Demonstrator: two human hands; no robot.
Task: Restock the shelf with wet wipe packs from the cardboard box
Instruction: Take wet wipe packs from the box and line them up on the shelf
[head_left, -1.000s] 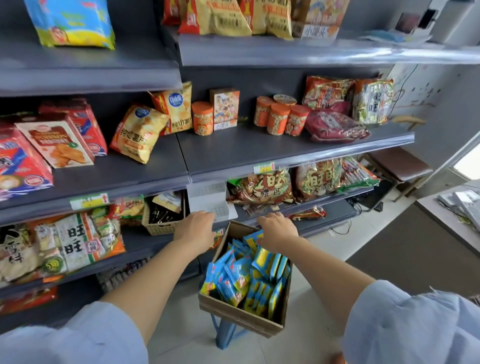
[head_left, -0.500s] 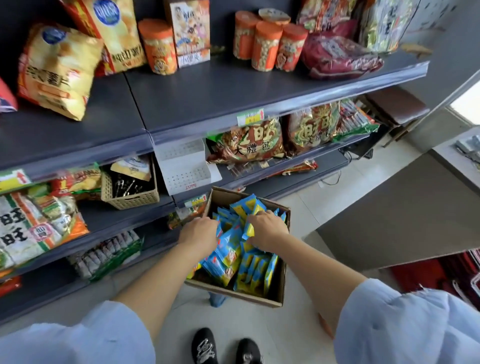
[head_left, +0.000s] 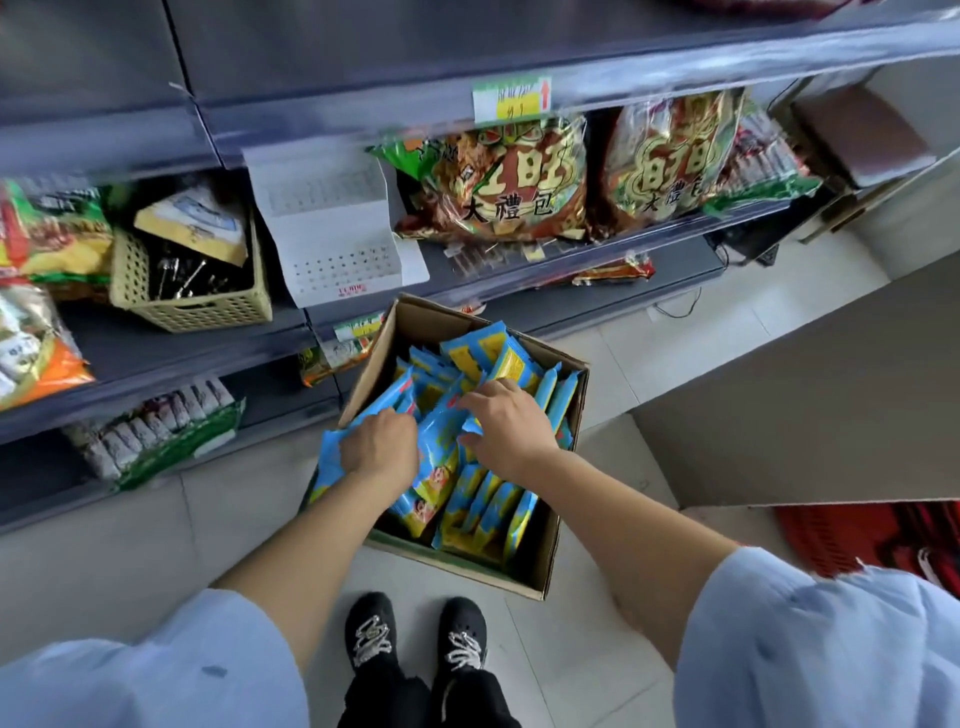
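In the head view we stand over the cardboard box (head_left: 545, 564), which sits low in front of the shelf (head_left: 156, 358) and is packed with blue wet wipe packs (head_left: 483, 501). Our left hand (head_left: 379, 447) curls round packs at the box's left edge. Our right hand (head_left: 506, 431) lies bent-fingered over the middle packs, and we cannot tell whether it grips. No such pack shows on the shelf, so we judge that nearly all the restocking remains.

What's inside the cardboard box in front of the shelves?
Blue and yellow wet wipe packs, many standing on edge, fill the cardboard box. The left hand and right hand are in among them, covering some. The box bottom and any lower packs are hidden.
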